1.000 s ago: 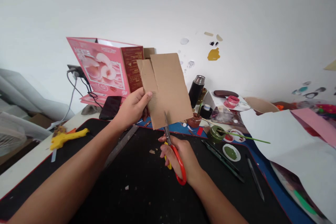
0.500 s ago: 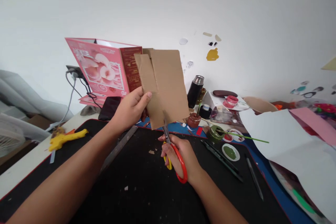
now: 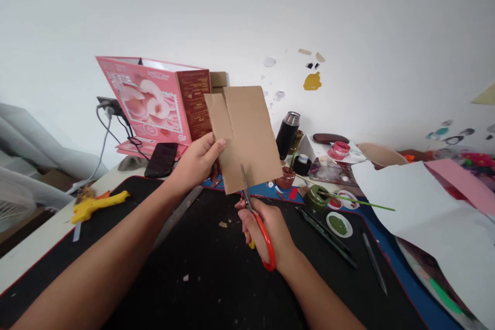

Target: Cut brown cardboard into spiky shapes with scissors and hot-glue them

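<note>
My left hand (image 3: 197, 162) grips the left edge of a brown cardboard sheet (image 3: 247, 136), held upright above the black mat (image 3: 185, 268). The sheet has a long slit down its left part. My right hand (image 3: 266, 232) is closed on scissors (image 3: 257, 227) with red and yellow handles. Their blades point up and enter the sheet's bottom edge near its middle.
A pink printed box (image 3: 150, 98) leans on the wall, a black phone (image 3: 161, 160) in front of it. A yellow glue gun (image 3: 96, 202) lies at the left, a metal ruler (image 3: 178, 215) under my left arm. Flask (image 3: 288, 134), paint pots, brushes and white paper (image 3: 429, 216) crowd the right.
The cardboard sheet rose a little half a second ago and has come back down. The scissor blades stay in the bottom edge, now reaching slightly higher into the sheet.
</note>
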Tool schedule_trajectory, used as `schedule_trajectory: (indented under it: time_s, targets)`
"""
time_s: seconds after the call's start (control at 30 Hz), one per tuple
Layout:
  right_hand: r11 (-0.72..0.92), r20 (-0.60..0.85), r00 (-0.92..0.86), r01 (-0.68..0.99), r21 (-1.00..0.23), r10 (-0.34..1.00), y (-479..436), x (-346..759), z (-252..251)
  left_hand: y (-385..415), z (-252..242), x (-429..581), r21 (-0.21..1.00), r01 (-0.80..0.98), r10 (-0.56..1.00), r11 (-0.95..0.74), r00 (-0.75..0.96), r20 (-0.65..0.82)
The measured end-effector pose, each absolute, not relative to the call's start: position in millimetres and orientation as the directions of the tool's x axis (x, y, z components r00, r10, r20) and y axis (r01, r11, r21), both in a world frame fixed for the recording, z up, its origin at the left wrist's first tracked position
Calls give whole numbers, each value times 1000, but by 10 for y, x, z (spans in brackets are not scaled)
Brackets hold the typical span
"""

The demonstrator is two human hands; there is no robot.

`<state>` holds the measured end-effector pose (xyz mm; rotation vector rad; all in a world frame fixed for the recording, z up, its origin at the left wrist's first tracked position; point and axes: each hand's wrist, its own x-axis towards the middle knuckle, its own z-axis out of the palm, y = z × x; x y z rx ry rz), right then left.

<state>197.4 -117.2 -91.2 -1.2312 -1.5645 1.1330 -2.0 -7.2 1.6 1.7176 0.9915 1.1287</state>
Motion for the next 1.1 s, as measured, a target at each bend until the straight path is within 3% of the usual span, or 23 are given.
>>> schedule_trajectory:
  time_s: [1.1]
  targets:
    - [81, 37, -141, 316, -945, 989, -1234, 1943, -859, -33, -80, 34, 950, 98, 930, -297, 255, 264]
